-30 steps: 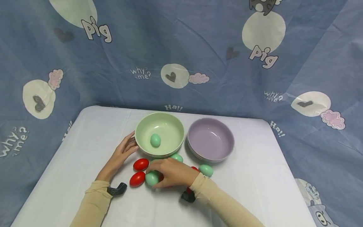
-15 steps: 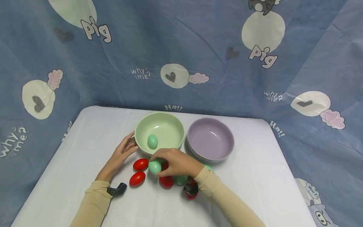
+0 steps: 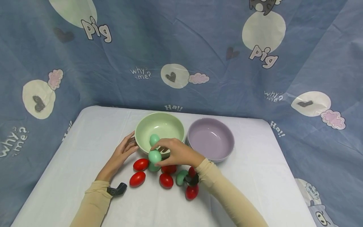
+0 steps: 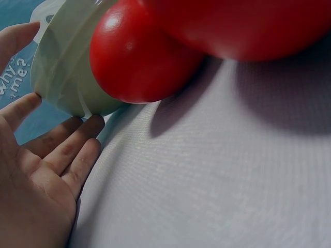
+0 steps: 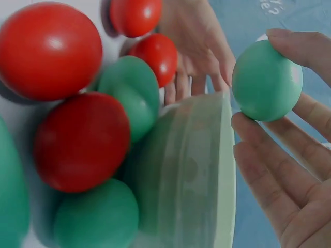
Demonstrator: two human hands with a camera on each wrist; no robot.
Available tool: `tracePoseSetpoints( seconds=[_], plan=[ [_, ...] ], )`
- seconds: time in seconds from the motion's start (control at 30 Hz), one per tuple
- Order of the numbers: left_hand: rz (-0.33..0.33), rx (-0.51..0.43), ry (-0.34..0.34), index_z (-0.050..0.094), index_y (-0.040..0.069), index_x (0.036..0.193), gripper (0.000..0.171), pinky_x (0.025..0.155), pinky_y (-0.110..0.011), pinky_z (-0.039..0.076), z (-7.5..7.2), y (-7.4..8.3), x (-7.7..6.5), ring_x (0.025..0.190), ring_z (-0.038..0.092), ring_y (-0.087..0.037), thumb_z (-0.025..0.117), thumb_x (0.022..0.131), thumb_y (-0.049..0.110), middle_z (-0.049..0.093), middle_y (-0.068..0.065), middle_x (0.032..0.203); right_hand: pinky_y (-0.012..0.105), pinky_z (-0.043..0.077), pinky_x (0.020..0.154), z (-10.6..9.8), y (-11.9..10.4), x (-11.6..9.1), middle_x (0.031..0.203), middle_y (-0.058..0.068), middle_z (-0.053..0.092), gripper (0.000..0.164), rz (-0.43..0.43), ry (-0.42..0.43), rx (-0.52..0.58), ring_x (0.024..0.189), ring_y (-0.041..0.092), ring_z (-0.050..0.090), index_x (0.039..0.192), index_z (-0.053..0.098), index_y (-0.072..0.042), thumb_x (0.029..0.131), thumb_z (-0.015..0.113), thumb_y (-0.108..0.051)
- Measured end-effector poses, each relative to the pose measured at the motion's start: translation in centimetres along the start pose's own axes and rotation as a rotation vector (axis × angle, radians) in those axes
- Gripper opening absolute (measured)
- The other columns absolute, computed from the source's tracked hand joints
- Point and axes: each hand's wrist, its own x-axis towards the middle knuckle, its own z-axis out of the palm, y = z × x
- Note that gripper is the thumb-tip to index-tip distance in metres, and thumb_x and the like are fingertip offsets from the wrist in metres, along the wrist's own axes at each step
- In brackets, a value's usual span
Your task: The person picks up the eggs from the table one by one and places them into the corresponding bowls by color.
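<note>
My right hand (image 3: 180, 153) pinches a green egg (image 3: 154, 156) between thumb and fingers, over the near rim of the light green bowl (image 3: 170, 126). In the right wrist view this held egg (image 5: 266, 80) is level with the bowl's rim, thumb on one side and fingertips on the other. Another green egg (image 3: 154, 139) lies inside the bowl. My left hand (image 3: 122, 154) rests at the bowl's left side with relaxed fingers. The left wrist view has its fingertips (image 4: 94, 124) against the bowl's outer wall (image 4: 62, 67).
A purple bowl (image 3: 210, 138) stands right of the green one. Two red eggs, one (image 3: 141, 164) behind the other (image 3: 137, 179), lie near my left hand. More red eggs (image 3: 166, 180) and green eggs (image 3: 181, 177) lie below my right hand, some partly hidden by its wrist camera (image 3: 191, 179).
My right hand has lifted the green egg from among the others on the table and carried it up to the green bowl's near rim. The egg inside the bowl has shifted slightly. My left hand stays put.
</note>
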Motion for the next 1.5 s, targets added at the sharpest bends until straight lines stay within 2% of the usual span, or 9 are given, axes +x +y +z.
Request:
tracePoseSetpoints(
  seconds=[0.4, 0.47, 0.53, 0.63, 0.7, 1.03, 1.3, 1.5],
  plan=[
    [-0.012, 0.002, 0.003, 0.024, 0.034, 0.164, 0.068, 0.105, -0.010, 0.043, -0.1, 0.1, 0.0, 0.137, 0.049, -0.001, 0.059, 0.106, 0.031, 0.038, -0.011, 0.165, 0.032, 0.061, 0.094, -2.0, 1.2, 1.7, 0.121, 0.003, 0.073, 0.045, 0.067, 0.039, 0.060, 0.106, 0.020, 0.073, 0.122, 0.069, -0.009, 0.082, 0.088, -0.017],
    [-0.016, 0.012, 0.006, 0.024, 0.034, 0.164, 0.068, 0.111, -0.019, 0.045, -0.1, 0.1, 0.1, 0.138, 0.050, -0.003, 0.059, 0.106, 0.031, 0.038, -0.010, 0.165, 0.032, 0.061, 0.095, -2.4, 1.5, 1.9, 0.122, 0.005, 0.072, 0.046, 0.081, 0.042, 0.066, 0.107, 0.021, 0.073, 0.123, 0.069, -0.008, 0.082, 0.088, -0.016],
    [-0.019, 0.016, 0.008, 0.024, 0.034, 0.164, 0.068, 0.117, -0.034, 0.044, 0.0, 0.1, 0.1, 0.138, 0.051, -0.005, 0.059, 0.106, 0.032, 0.039, -0.011, 0.165, 0.030, 0.061, 0.095, -2.6, 1.8, 2.2, 0.123, 0.005, 0.072, 0.047, 0.101, 0.041, 0.063, 0.108, 0.021, 0.073, 0.124, 0.068, -0.009, 0.082, 0.088, -0.017],
    [-0.024, 0.011, 0.010, 0.023, 0.034, 0.165, 0.069, 0.122, -0.054, 0.038, 0.0, 0.1, 0.1, 0.139, 0.051, -0.007, 0.059, 0.106, 0.032, 0.039, -0.011, 0.165, 0.030, 0.061, 0.095, -3.1, 2.2, 2.5, 0.125, 0.005, 0.071, 0.048, 0.132, 0.044, 0.070, 0.110, 0.022, 0.073, 0.125, 0.068, -0.009, 0.082, 0.089, -0.018],
    [-0.025, 0.003, 0.011, 0.024, 0.033, 0.165, 0.069, 0.122, -0.060, 0.035, 0.1, 0.1, 0.1, 0.139, 0.050, -0.007, 0.060, 0.106, 0.032, 0.038, -0.012, 0.165, 0.030, 0.061, 0.095, -3.3, 2.6, 2.8, 0.126, 0.005, 0.071, 0.049, 0.149, 0.047, 0.077, 0.111, 0.023, 0.073, 0.125, 0.068, -0.009, 0.082, 0.089, -0.018],
    [-0.034, 0.003, 0.013, 0.023, 0.034, 0.165, 0.070, 0.122, -0.059, 0.035, 0.2, 0.2, 0.2, 0.140, 0.050, -0.007, 0.061, 0.105, 0.032, 0.038, -0.012, 0.165, 0.027, 0.060, 0.095, -4.5, 4.0, 4.0, 0.127, 0.002, 0.070, 0.048, 0.227, 0.061, 0.060, 0.112, 0.023, 0.073, 0.126, 0.069, -0.012, 0.083, 0.089, -0.022],
    [-0.029, 0.005, 0.013, 0.023, 0.035, 0.165, 0.070, 0.122, -0.058, 0.036, 0.1, 0.1, 0.1, 0.141, 0.050, -0.010, 0.060, 0.106, 0.032, 0.039, -0.011, 0.164, 0.025, 0.059, 0.096, -5.1, 5.2, 5.1, 0.129, 0.004, 0.071, 0.050, 0.267, 0.037, 0.068, 0.115, 0.024, 0.072, 0.129, 0.068, -0.011, 0.084, 0.087, -0.021],
    [-0.034, 0.011, 0.009, 0.023, 0.035, 0.165, 0.069, 0.122, -0.056, 0.036, 0.0, 0.0, 0.2, 0.138, 0.050, -0.003, 0.060, 0.106, 0.033, 0.039, -0.010, 0.165, 0.029, 0.060, 0.097, -5.2, 6.0, 5.9, 0.131, 0.010, 0.070, 0.051, 0.287, 0.029, 0.071, 0.117, 0.029, 0.071, 0.132, 0.067, -0.006, 0.085, 0.085, -0.015]
  ],
)
